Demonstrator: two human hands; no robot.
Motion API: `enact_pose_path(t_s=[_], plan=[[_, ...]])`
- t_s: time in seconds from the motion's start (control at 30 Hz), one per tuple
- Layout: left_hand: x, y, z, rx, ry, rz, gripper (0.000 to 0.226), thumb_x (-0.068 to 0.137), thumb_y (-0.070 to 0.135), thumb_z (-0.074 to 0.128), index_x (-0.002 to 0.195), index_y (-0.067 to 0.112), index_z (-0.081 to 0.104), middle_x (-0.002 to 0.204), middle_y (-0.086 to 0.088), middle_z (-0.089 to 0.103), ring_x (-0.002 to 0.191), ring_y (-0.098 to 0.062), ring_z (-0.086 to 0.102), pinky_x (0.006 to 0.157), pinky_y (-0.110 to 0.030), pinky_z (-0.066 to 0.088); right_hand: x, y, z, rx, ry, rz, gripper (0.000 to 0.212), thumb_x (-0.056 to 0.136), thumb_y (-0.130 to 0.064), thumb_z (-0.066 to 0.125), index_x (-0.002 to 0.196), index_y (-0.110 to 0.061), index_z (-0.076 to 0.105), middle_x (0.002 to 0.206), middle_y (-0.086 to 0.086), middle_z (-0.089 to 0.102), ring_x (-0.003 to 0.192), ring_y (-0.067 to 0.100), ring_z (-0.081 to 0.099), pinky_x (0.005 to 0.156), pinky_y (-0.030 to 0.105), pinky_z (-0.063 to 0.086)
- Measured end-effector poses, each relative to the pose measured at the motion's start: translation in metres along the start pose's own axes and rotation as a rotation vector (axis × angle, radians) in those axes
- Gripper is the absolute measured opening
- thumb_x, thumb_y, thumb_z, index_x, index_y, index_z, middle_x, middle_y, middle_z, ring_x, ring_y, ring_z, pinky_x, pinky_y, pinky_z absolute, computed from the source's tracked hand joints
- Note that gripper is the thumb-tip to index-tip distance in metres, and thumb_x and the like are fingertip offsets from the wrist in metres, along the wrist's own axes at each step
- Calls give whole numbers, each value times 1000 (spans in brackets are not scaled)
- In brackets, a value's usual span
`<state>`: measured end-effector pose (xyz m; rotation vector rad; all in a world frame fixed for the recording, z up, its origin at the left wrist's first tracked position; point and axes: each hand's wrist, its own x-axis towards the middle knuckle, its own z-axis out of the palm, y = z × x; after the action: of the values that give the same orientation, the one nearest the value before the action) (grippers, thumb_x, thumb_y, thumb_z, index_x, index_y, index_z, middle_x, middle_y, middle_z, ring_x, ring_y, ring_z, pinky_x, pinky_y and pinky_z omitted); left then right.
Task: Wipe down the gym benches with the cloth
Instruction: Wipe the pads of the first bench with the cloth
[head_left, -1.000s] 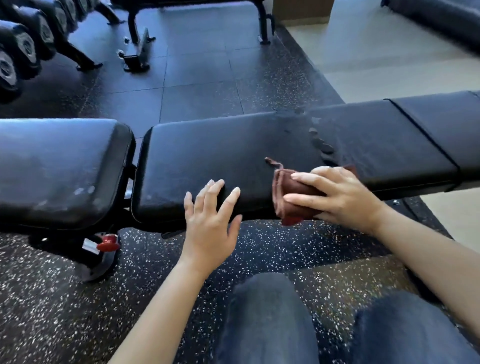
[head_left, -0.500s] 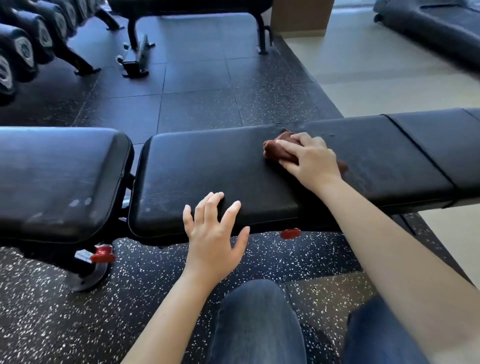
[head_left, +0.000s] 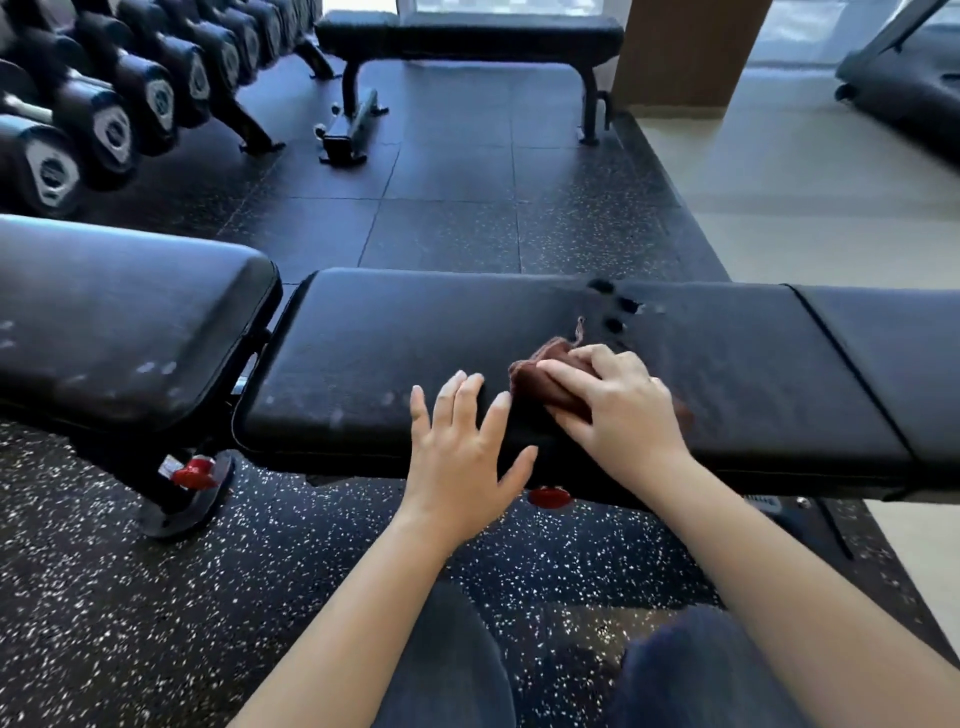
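Near the front edge of the long bench pad (head_left: 389, 338), about midway along it, the brown cloth (head_left: 545, 387) lay bunched on the black upholstery. The right hand (head_left: 623, 410) gripped it, fingers bent over its top and thumb against its near side, pressing it to the pad. Just left of the cloth, the left hand (head_left: 457, 457) was spread flat with straight fingers and held nothing; whether it touched the pad could not be told. Dark wet spots (head_left: 615, 312) sat toward the pad's back edge, just beyond the cloth. A second bench pad (head_left: 119, 322) adjoined at the left end, with a red knob (head_left: 192, 470) beneath it. Dumbbells (head_left: 104, 119) lined the far left.
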<state>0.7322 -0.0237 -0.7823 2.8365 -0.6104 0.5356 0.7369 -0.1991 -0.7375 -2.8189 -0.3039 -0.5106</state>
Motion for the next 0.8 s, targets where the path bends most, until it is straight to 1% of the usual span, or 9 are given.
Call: enact_pose_path(t_s=[0.07, 0.13, 0.2, 0.33, 0.47, 0.53, 0.63, 0.7, 0.8], plan=[[0, 1, 4, 17, 25, 10, 57, 83, 50, 42, 113, 7, 64, 123, -21, 56, 118, -36, 50, 98, -66, 30, 26, 4, 6, -14, -58, 34, 41, 82, -38, 65, 122, -34, 59, 119, 2, 57, 104, 33, 50, 76, 44, 43], [0, 0, 7, 14, 75, 26, 54, 82, 49, 44, 113, 8, 63, 122, -21, 57, 116, -36, 53, 97, -63, 33, 59, 11, 16, -54, -100, 60, 44, 87, -41, 58, 130, -39, 51, 130, -2, 48, 115, 29, 42, 87, 43, 40], [1, -3, 11, 16, 127, 55, 52, 82, 49, 45, 115, 11, 57, 121, -20, 57, 115, -35, 54, 94, -58, 37, 93, 15, 26, -75, -121, 92, 43, 90, -42, 54, 132, -41, 46, 133, -1, 45, 118, 30, 39, 91, 44, 38], [2, -5, 14, 41, 188, 71, 50, 82, 50, 44, 116, 14, 49, 121, -19, 58, 115, -33, 53, 92, -56, 39, 135, 17, 41, -96, -142, 178, 39, 92, -42, 49, 131, -40, 46, 131, 2, 44, 119, 31, 38, 92, 44, 36], [1, -5, 15, 52, 201, 73, 50, 82, 50, 45, 115, 14, 50, 121, -19, 58, 114, -33, 52, 92, -56, 39, 107, 14, 32, -100, -135, 145, 42, 91, -39, 52, 132, -38, 46, 130, 4, 44, 117, 30, 39, 89, 44, 39], [1, -5, 15, 59, 198, 74, 50, 82, 50, 45, 116, 14, 49, 121, -19, 58, 115, -33, 52, 93, -55, 38, 68, 12, 21, -91, -87, 86, 44, 86, -37, 58, 130, -35, 51, 125, 6, 48, 112, 32, 44, 83, 44, 42], [1, -4, 15, 68, 201, 76, 50, 82, 50, 44, 116, 14, 49, 122, -19, 58, 115, -33, 52, 93, -55, 38, 17, 11, 6, -7, 47, -8, 42, 76, -31, 71, 118, -28, 63, 109, 9, 59, 94, 37, 54, 68, 44, 46], [1, -4, 15, 70, 201, 75, 50, 82, 50, 44, 115, 13, 50, 121, -20, 58, 114, -34, 53, 93, -55, 38, 18, 13, 6, -7, 30, 41, 41, 79, -33, 70, 119, -30, 62, 112, 7, 58, 97, 35, 52, 71, 44, 45], [2, -3, 15, 73, 204, 77, 50, 81, 50, 45, 115, 13, 51, 121, -20, 58, 114, -34, 55, 92, -55, 38, 65, 20, 18, -101, -55, 136, 42, 88, -41, 56, 130, -36, 51, 127, 3, 48, 113, 30, 43, 86, 43, 40]])
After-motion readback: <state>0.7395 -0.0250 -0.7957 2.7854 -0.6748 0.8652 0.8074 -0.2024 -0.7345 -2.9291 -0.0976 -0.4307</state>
